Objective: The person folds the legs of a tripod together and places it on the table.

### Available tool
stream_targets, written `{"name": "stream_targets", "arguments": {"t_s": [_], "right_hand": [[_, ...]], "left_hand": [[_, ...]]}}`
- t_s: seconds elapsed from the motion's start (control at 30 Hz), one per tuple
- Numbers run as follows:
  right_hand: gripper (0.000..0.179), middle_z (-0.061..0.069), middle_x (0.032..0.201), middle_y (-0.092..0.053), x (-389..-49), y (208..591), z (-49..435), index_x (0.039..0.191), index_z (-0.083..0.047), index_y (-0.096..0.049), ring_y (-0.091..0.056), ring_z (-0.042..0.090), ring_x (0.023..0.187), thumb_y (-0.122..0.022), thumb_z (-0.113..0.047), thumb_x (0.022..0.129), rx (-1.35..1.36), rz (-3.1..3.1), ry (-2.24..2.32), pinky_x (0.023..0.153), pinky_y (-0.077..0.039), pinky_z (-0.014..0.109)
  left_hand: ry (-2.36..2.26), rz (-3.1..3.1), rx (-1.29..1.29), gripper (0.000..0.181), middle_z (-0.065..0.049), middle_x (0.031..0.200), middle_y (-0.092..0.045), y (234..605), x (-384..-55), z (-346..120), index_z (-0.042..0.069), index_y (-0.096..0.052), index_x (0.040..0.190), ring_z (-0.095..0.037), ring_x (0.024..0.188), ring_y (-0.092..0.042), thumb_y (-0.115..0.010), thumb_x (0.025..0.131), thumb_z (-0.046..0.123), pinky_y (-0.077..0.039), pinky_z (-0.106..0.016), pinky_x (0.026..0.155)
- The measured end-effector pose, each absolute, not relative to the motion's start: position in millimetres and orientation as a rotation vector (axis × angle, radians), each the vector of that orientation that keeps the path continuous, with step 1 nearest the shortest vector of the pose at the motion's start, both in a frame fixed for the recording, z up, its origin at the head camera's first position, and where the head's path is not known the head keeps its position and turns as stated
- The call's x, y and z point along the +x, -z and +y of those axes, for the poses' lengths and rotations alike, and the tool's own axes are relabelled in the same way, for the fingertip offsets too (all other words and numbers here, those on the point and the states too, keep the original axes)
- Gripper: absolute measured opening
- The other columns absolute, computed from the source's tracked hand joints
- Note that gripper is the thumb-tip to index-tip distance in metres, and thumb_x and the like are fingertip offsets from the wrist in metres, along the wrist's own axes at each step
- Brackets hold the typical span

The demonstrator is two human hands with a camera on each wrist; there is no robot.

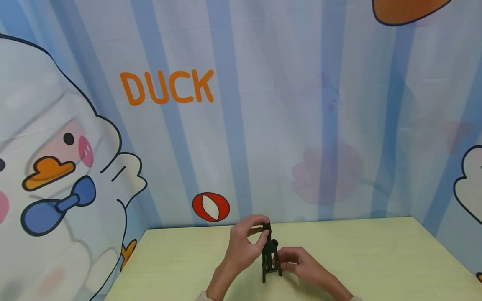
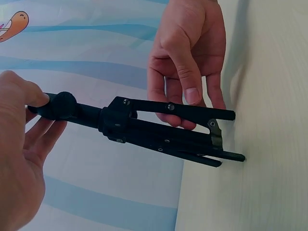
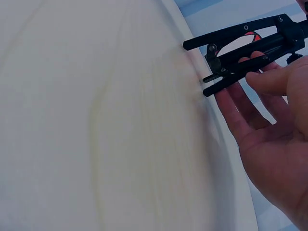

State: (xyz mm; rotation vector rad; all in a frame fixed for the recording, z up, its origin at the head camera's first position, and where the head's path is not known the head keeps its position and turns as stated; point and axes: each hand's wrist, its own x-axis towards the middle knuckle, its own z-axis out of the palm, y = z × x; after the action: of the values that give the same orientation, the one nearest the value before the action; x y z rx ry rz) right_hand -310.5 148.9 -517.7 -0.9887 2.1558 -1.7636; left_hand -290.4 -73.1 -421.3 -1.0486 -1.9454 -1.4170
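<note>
A small black tripod (image 1: 269, 251) stands upright between the two hands, its short legs only slightly spread and the feet at or close over the tabletop. My left hand (image 1: 242, 246) pinches its top between thumb and fingers, beside a round knob (image 2: 64, 105) in the left wrist view. Lower down, my right hand (image 1: 301, 263) holds one leg (image 3: 236, 79), with the thumb on the near side and fingertips behind it. Metal rivets and a hinged brace (image 2: 215, 132) show between the legs.
The pale yellow table (image 1: 376, 251) extends to both sides of the hands. Behind it hangs a blue-and-white striped curtain (image 1: 278, 125) printed with a duck, a red ball and orange letters.
</note>
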Motion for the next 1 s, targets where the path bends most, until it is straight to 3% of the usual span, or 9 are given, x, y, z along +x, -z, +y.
{"name": "stream_targets", "arguments": {"t_s": [0.3,1.0], "right_hand": [[0.02,0.022,0.115,-0.069,-310.1,518.5,151.8,0.118,0.004,-0.071,-0.069,0.024,0.107,-0.062,0.002,0.1,-0.99,2.067,1.725,0.086,-0.061,0.033],[0.016,0.021,0.106,-0.072,-309.7,518.7,153.3,0.111,-0.001,-0.072,-0.07,0.02,0.099,-0.063,0.002,0.099,-1.132,2.22,1.675,0.088,-0.058,0.03]], "left_hand": [[1.437,-1.968,-1.049,0.029,-0.006,0.119,-0.07,422.2,-291.0,-74.1,0.011,-0.069,0.117,-0.023,0.108,-0.071,-0.069,0.095,-0.008,-0.061,-0.034,0.087],[1.433,-2.034,-1.082,0.026,-0.007,0.113,-0.069,417.5,-292.6,-77.7,0.008,-0.07,0.118,-0.026,0.099,-0.073,-0.074,0.094,-0.002,-0.062,-0.032,0.082]]}}
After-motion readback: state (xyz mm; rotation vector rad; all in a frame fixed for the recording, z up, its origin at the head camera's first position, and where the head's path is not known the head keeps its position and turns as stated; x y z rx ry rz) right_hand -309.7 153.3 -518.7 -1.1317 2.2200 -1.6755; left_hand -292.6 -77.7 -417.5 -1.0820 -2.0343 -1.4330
